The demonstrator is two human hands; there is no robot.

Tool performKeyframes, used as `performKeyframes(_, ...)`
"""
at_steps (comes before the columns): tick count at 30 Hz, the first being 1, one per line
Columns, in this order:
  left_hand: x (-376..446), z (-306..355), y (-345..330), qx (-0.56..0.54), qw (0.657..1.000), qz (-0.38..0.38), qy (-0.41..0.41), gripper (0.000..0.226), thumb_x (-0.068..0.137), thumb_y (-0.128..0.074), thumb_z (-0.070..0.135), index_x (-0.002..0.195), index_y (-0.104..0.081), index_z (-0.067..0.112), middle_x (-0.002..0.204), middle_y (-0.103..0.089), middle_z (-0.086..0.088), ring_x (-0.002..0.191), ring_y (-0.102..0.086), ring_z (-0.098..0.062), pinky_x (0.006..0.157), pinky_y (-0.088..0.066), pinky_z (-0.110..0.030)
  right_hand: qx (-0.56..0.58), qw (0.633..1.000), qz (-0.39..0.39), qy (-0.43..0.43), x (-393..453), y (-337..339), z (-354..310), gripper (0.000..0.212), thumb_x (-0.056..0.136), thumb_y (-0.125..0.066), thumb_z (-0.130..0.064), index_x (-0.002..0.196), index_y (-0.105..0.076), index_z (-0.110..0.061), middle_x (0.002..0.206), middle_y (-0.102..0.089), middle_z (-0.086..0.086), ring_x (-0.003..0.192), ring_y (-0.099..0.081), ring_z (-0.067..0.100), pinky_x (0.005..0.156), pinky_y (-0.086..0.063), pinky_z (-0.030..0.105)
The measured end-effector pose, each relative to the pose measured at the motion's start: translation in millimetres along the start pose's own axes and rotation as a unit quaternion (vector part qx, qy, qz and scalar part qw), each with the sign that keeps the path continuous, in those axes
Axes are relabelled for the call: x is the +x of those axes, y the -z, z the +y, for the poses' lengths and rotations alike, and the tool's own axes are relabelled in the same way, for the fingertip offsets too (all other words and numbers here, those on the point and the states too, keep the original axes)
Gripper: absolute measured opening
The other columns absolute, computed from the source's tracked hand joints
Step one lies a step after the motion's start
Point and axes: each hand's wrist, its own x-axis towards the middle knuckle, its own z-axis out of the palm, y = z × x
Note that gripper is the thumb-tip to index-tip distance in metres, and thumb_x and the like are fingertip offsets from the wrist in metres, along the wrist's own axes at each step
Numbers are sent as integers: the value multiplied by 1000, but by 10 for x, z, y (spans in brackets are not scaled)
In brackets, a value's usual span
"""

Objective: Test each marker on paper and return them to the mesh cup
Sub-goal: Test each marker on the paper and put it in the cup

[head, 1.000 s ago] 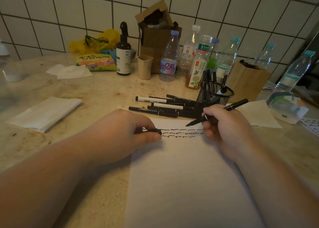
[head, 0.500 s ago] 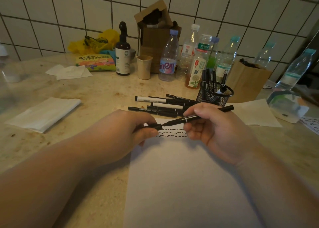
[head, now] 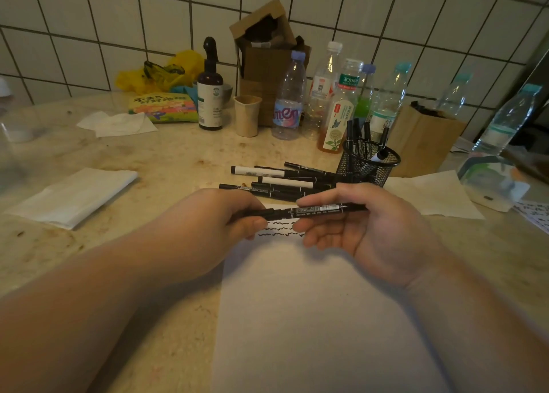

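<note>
On the table [head: 154, 160], a beige stone-patterned top under a white tiled wall, the sheet of paper [head: 312, 318] serves as the landmark, lying nearest the camera with short wavy black test lines [head: 279, 229] across its far end. Left of the paper lies a folded white napkin [head: 74, 196]; right of it lies another napkin [head: 433, 193]. Behind the paper, against the wall, stand a cardboard box [head: 267, 62], a row of plastic bottles [head: 289, 98], a dark spray bottle [head: 210, 95] and a small beige cup [head: 247, 116]. Just beyond the paper's far right corner stands the black mesh cup [head: 368, 169], with several markers upright in it. Just beyond the paper's far edge, left of the mesh cup, a loose pile of markers [head: 282, 181] lies on the table.

Above the paper's far end both hands hold one black marker [head: 312, 211], lying level. The left hand [head: 214, 226] is curled, gripping the marker's left end between thumb and fingers. The right hand [head: 371, 229], palm up, pinches the barrel between thumb and loosely bent fingers.
</note>
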Motion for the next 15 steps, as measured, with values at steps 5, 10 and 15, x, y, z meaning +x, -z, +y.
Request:
performKeyframes(5, -23, 23, 12, 21, 1000, -22, -5, 13, 93, -53, 45, 94, -65, 38, 78, -65, 16, 73, -58, -1, 57, -41, -16, -47, 999, -3, -5, 9, 9, 43, 35, 99, -42, -7, 94, -77, -2, 74, -69, 25, 61, -63, 28, 59, -52, 34)
performKeyframes(10, -52, 44, 28, -12, 999, -40, -6, 14, 93, -54, 41, 88, -66, 39, 77, -66, 14, 70, -58, -5, 60, -42, -20, -15, 998, -61, -15, -19, 7, 41, 34, 100, -39, -7, 98, -73, -1, 75, -66, 27, 63, -61, 30, 58, -53, 33)
performKeyframes(15, -79, 64, 64, -35, 998, -58, -13, 13, 92, -56, 39, 86, -68, 40, 76, -65, 20, 68, -56, 1, 59, -40, -20, 3, 996, -91, -18, -25, 6, 45, 33, 95, -41, -11, 95, -73, -1, 74, -66, 28, 62, -60, 31, 57, -52, 34)
